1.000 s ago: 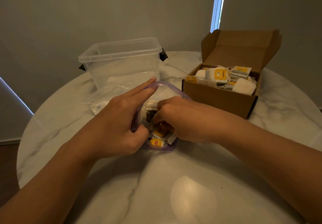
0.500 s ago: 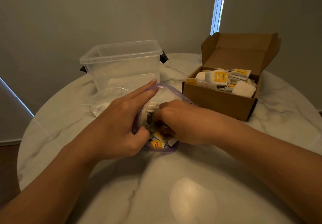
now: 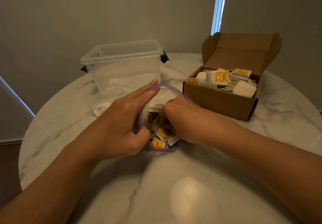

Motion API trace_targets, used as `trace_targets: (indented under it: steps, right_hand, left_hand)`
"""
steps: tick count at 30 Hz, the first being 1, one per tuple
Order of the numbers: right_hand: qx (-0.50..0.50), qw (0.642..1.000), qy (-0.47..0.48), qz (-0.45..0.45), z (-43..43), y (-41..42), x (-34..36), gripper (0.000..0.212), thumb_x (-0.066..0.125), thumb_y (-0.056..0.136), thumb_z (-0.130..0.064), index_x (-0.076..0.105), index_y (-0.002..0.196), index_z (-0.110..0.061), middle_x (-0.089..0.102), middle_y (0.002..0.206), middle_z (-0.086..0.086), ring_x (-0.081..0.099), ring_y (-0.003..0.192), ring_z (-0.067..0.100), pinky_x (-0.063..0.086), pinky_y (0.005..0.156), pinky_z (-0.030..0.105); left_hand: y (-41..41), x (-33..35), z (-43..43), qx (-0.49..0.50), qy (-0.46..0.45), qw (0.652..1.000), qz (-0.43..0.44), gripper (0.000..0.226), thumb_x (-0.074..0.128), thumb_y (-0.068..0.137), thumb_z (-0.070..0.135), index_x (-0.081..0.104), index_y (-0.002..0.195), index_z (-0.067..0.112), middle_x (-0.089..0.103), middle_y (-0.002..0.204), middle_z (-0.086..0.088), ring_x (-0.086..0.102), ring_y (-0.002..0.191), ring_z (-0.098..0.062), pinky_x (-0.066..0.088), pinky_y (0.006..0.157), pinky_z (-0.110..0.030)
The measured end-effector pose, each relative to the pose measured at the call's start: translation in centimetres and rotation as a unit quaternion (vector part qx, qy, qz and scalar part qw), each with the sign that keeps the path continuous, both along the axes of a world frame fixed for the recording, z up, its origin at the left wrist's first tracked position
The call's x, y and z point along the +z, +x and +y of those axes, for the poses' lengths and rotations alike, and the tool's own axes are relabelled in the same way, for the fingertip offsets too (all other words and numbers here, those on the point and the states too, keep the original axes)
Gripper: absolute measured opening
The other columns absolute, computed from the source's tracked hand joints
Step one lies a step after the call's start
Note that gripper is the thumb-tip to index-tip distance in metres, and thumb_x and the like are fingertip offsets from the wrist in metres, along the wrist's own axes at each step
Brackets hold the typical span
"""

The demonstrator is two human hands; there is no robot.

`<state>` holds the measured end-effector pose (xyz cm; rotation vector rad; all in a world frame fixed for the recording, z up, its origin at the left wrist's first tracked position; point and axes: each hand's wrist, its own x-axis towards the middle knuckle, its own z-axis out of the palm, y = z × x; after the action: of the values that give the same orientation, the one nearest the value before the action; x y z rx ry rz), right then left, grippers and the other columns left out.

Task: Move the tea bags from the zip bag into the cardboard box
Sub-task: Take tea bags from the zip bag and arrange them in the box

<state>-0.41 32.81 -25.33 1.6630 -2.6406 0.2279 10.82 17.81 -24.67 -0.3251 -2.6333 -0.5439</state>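
Note:
A clear zip bag (image 3: 167,88) with a purple rim stands open mid-table, holding several tea bags (image 3: 163,134) with yellow tags. My left hand (image 3: 120,124) holds the bag's left rim, thumb pinching it low and fingers stretched along the top edge. My right hand (image 3: 181,119) is inside the bag's mouth with its fingers curled down among the tea bags; the fingertips are hidden. At the right, the open cardboard box (image 3: 217,100) holds several tea bags (image 3: 221,79).
A clear plastic tub (image 3: 122,63) with black clips stands behind the bag. A flat clear plastic pouch (image 3: 106,100) lies left of the bag. The round marble table (image 3: 174,189) ends close at left and right. A wall is behind.
My right hand has pushed a little deeper into the bag. My left hand keeps its hold on the rim. The camera has shifted slightly.

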Motion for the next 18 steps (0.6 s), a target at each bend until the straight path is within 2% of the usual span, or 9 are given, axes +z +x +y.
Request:
trace_targets:
  steps: [2, 5, 10, 13, 18]
  right_hand:
    - [0.004, 1.000, -0.014, -0.007, 0.2, 0.0, 0.2, 0.021, 0.059, 0.095, -0.021, 0.061, 0.115, -0.023, 0.055, 0.100, -0.005, 0.045, 0.084, 0.008, 0.042, 0.072, 0.021]
    - [0.014, 0.996, -0.074, -0.039, 1.2, 0.3, 1.1, 0.011, 0.061, 0.093, -0.026, 0.066, 0.102, -0.023, 0.062, 0.093, -0.009, 0.056, 0.082, 0.006, 0.054, 0.071, 0.023]
    - [0.022, 0.986, -0.121, -0.115, 1.7, 0.2, 1.5, 0.007, 0.067, 0.089, -0.023, 0.069, 0.095, -0.025, 0.064, 0.086, -0.013, 0.061, 0.079, 0.004, 0.054, 0.067, 0.019]
    - [0.028, 0.981, -0.124, -0.149, 1.7, 0.0, 1.3, 0.012, 0.068, 0.088, -0.020, 0.070, 0.097, -0.026, 0.065, 0.090, -0.014, 0.062, 0.082, 0.003, 0.056, 0.071, 0.021]
    - [0.058, 0.972, -0.138, -0.178, 2.0, -0.1, 1.3, 0.015, 0.067, 0.087, -0.011, 0.071, 0.087, -0.026, 0.069, 0.085, -0.009, 0.066, 0.078, 0.006, 0.058, 0.069, 0.027]
  left_hand:
    - [0.0, 0.0, 0.0, 0.001, 0.000, 1.000, 0.002, 0.085, 0.055, 0.067, 0.012, 0.039, 0.150, 0.015, 0.031, 0.159, 0.006, 0.026, 0.146, 0.000, 0.030, 0.114, -0.018]
    - [0.0, 0.1, -0.1, -0.005, 0.001, 1.000, 0.003, 0.084, 0.054, 0.068, 0.015, 0.039, 0.150, 0.017, 0.032, 0.159, 0.006, 0.026, 0.146, -0.001, 0.030, 0.114, -0.018]
    - [0.1, 0.0, -0.1, -0.002, 0.000, 1.000, -0.006, 0.084, 0.046, 0.070, 0.029, 0.037, 0.152, 0.018, 0.030, 0.160, 0.007, 0.026, 0.146, -0.001, 0.032, 0.115, -0.023]
    - [0.1, 0.0, -0.1, 0.001, -0.003, 1.000, -0.006, 0.084, 0.047, 0.070, 0.028, 0.037, 0.152, 0.019, 0.029, 0.161, 0.009, 0.027, 0.146, -0.001, 0.033, 0.115, -0.023]
    - [0.1, -0.1, 0.0, 0.001, -0.001, 1.000, -0.004, 0.083, 0.048, 0.070, 0.028, 0.037, 0.152, 0.018, 0.029, 0.160, 0.007, 0.028, 0.146, -0.001, 0.032, 0.114, -0.020]
